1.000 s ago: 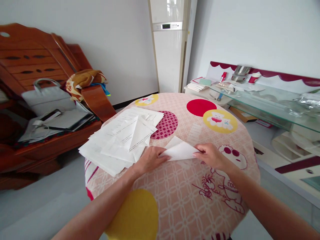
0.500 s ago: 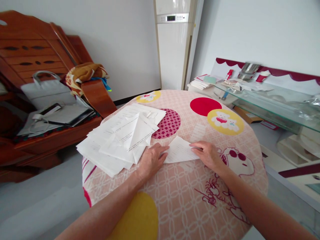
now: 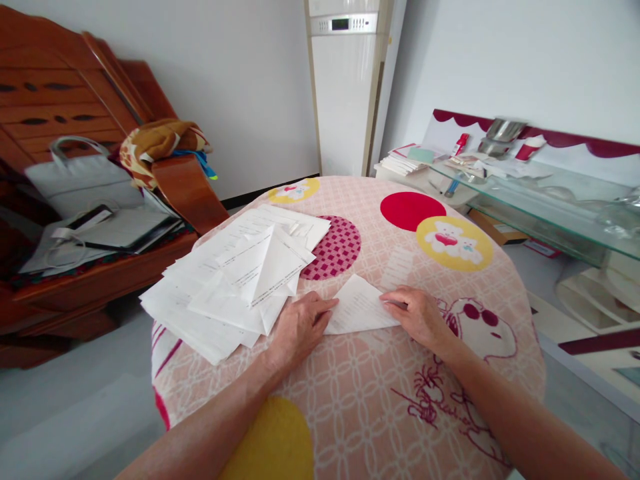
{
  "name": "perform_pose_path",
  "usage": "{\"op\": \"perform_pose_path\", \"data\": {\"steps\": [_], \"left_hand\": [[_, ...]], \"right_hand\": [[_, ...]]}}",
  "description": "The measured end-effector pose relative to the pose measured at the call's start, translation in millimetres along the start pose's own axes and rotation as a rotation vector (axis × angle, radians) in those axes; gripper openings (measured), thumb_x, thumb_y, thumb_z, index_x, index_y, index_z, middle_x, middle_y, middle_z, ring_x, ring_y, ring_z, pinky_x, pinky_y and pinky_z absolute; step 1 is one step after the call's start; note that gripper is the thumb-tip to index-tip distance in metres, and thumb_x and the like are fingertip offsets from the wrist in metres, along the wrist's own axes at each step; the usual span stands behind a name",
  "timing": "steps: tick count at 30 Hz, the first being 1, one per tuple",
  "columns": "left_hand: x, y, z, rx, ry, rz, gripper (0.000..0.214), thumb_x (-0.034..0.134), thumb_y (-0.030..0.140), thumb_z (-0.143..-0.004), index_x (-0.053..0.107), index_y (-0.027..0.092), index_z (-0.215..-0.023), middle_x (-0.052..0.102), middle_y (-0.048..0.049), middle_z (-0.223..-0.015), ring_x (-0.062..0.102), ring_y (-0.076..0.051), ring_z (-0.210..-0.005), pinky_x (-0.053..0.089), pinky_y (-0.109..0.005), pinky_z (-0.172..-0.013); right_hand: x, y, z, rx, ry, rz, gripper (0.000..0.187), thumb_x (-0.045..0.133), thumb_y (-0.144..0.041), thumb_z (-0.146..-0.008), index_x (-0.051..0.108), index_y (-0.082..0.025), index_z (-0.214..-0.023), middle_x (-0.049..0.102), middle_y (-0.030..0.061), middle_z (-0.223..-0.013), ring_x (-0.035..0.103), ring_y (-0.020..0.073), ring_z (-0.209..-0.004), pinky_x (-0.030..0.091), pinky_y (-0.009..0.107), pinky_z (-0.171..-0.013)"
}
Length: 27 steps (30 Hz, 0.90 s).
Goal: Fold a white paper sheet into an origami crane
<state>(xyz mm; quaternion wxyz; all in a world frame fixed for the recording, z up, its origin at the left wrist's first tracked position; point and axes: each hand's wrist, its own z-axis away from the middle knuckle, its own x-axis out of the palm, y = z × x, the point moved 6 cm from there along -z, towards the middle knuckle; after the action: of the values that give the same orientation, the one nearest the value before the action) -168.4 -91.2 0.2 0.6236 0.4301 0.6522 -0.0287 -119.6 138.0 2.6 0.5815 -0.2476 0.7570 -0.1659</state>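
A folded sheet of white paper (image 3: pixel 357 308) with faint print lies on the table, its pointed tip away from me and its long straight edge towards me. On its left corner rests my left hand (image 3: pixel 303 327), fingers closed together over the paper. My right hand (image 3: pixel 416 313) grips the right corner, thumb below the fingers. The fingers hide both corners of the sheet. Just left of my left hand lies a spread stack of printed papers (image 3: pixel 200 300), topped by a folded paper (image 3: pixel 280 263) with a raised crease.
A patterned pink cloth covers the round table (image 3: pixel 360 413). To the left stands a wooden bench (image 3: pixel 185 193) bearing a grey bag (image 3: pixel 85 177) and a laptop (image 3: pixel 130 227). A glass shelf (image 3: pixel 540 213) with clutter is at the right; an air conditioner (image 3: pixel 345 100) stands behind.
My view has shifted slightly, so the table and bench appear a little displaced. Both hands stay at the two corners of the folded paper, which keeps its shape.
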Motion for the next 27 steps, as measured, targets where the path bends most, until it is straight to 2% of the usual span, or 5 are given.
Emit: {"op": "perform_pose_path", "data": {"steps": [15,21,24,27], "left_hand": [[-3.3,1,0,-0.035,0.027,0.043,0.033,0.057,0.014,-0.088,0.074,0.023,-0.114,0.068,-0.0021,-0.082,0.062,-0.014,-0.071,0.047,-0.025,-0.068],[-2.3,3,1,-0.022,0.011,-0.003,0.032,0.056,0.014,-0.089,0.073,0.022,-0.114,0.067,-0.0029,-0.085,0.064,-0.015,-0.074,0.051,-0.026,-0.071],[-2.9,9,-1,0.056,0.029,-0.102,0.029,0.055,0.014,-0.088,0.073,0.021,-0.11,0.067,-0.0075,-0.103,0.066,-0.02,-0.089,0.055,-0.032,-0.08],[-3.6,19,-6,0.199,0.05,-0.143,0.037,0.053,0.007,-0.083,0.069,0.019,-0.114,0.058,-0.0128,-0.133,0.058,-0.028,-0.12,0.052,-0.044,-0.099]], "right_hand": [[2,2,-1,0.015,0.018,0.005,0.02,0.06,-0.018,-0.086,0.078,-0.022,-0.095,0.075,0.0053,-0.088,0.068,0.0198,-0.076,0.049,0.03,-0.068],[3,2,-3,0.029,-0.016,0.023,0.02,0.061,-0.018,-0.085,0.078,-0.021,-0.095,0.075,0.0061,-0.087,0.068,0.0213,-0.077,0.05,0.032,-0.071],[4,2,-3,0.023,-0.028,0.027,0.02,0.06,-0.019,-0.086,0.078,-0.021,-0.095,0.075,0.0065,-0.089,0.068,0.0218,-0.079,0.05,0.033,-0.072],[4,1,-4,0.014,-0.024,0.041,0.02,0.06,-0.018,-0.086,0.078,-0.022,-0.095,0.075,0.0059,-0.088,0.068,0.0213,-0.077,0.05,0.032,-0.072]]}}
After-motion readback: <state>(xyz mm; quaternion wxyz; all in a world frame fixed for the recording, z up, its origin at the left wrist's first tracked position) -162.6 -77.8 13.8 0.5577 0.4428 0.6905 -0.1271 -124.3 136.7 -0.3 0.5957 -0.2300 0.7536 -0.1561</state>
